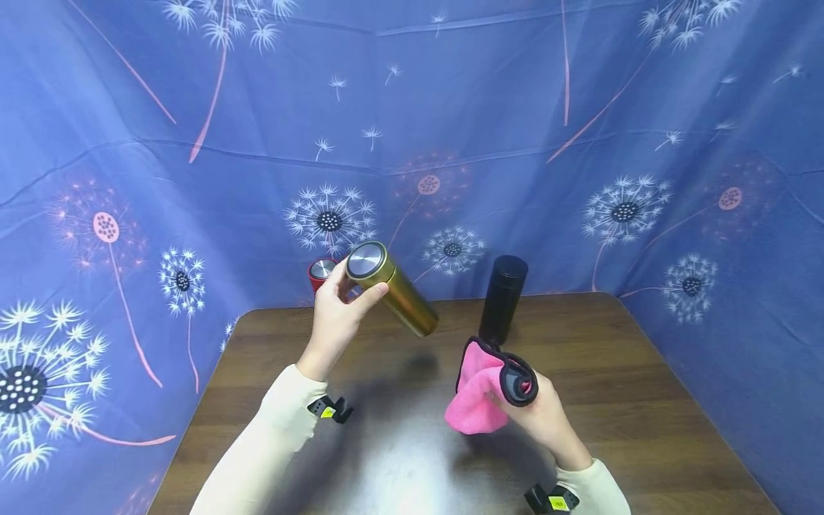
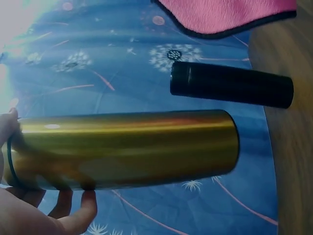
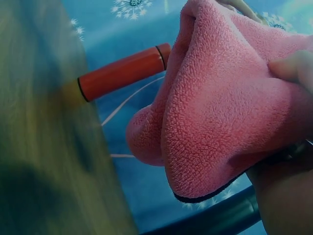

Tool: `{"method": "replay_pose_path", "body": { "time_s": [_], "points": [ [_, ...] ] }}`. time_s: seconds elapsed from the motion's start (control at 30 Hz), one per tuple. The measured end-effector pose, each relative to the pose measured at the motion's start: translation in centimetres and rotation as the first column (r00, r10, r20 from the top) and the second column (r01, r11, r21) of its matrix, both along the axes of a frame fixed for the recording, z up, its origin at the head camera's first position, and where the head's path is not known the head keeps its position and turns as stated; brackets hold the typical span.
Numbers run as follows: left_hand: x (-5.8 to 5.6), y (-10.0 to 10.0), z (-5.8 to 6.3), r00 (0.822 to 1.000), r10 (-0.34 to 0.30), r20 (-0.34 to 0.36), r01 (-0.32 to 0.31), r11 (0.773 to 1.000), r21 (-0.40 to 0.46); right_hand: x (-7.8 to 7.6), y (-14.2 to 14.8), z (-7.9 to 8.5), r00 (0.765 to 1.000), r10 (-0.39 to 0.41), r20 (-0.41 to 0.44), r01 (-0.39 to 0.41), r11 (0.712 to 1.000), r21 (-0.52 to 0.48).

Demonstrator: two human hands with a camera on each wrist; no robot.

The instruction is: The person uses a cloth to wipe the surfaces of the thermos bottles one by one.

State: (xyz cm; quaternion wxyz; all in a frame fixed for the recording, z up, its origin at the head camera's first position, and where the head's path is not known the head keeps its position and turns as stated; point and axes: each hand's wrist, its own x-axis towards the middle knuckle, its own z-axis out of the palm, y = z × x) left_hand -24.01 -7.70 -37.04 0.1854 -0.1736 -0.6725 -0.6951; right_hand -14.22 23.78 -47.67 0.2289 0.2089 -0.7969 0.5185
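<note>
My left hand [image 1: 337,315] grips a gold thermos flask [image 1: 407,300] near its silver-topped lid, holding it tilted above the table. In the left wrist view the flask [image 2: 127,149] spans the picture, with fingers curled under its lid end. A pink cloth [image 1: 478,400] with black edging is bunched in my right hand [image 1: 547,418]. The right wrist view shows the thumb pressing into the fleecy cloth [image 3: 215,107]. Just beyond that hand stands a black flask [image 1: 503,297], its base partly hidden by the cloth. A red flask [image 1: 320,270] is mostly hidden behind my left hand.
The brown wooden table [image 1: 599,357] runs back to a blue curtain [image 1: 450,93] printed with dandelions, which also closes off both sides. In the right wrist view the red flask [image 3: 122,73] stands near the table's far edge. Each wrist wears a black strap mount.
</note>
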Motion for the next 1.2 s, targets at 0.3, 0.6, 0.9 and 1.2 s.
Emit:
{"method": "replay_pose_path", "body": {
  "time_s": [0.3, 0.6, 0.9, 1.2],
  "points": [
    [-4.1, 1.8, -0.7, 0.999, 0.036, 0.024, -0.031, 0.982, -0.188, 0.2, 0.2, -1.0, 0.998, 0.057, 0.017, -0.056, 0.995, -0.084],
    [-7.7, 2.1, -3.5, 0.988, 0.102, 0.12, -0.058, 0.945, -0.322, 0.5, -0.1, -1.9, 0.996, 0.089, 0.014, -0.087, 0.99, -0.109],
    [-9.9, 2.0, -6.1, 0.983, 0.099, 0.153, -0.033, 0.923, -0.382, 0.6, -0.2, -2.2, 0.998, 0.058, 0.035, -0.054, 0.993, -0.109],
    [-10.6, 2.5, -7.0, 0.981, 0.093, 0.169, -0.015, 0.911, -0.413, 0.4, -0.3, -2.7, 0.996, 0.09, 0.031, -0.085, 0.989, -0.124]
  ]
}}
